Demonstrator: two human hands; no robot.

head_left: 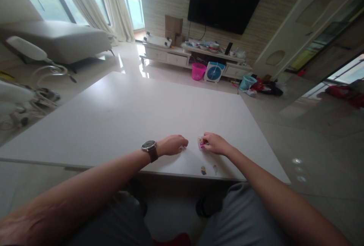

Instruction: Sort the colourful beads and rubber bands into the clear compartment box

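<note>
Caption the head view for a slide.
Right hand at a small clear container on a white table, left hand nearby, two small pieces by the edge.

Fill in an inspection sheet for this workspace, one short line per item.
Surface: white table, with light glare toward its far left corner.
Job's things: small clear container with pink and yellow bits; cartoon-figure piece and pale piece near the close edge.
Clutter: mixed dishes on the low cabinet beyond the table.
Hands: left hand left of the container, fingers curled, no held thing visible; right hand at the container, its grip unclear.
Cables: thin dark cable below the television.
Surroundings: pink basket and blue-and-white fan by the cabinet.
</note>
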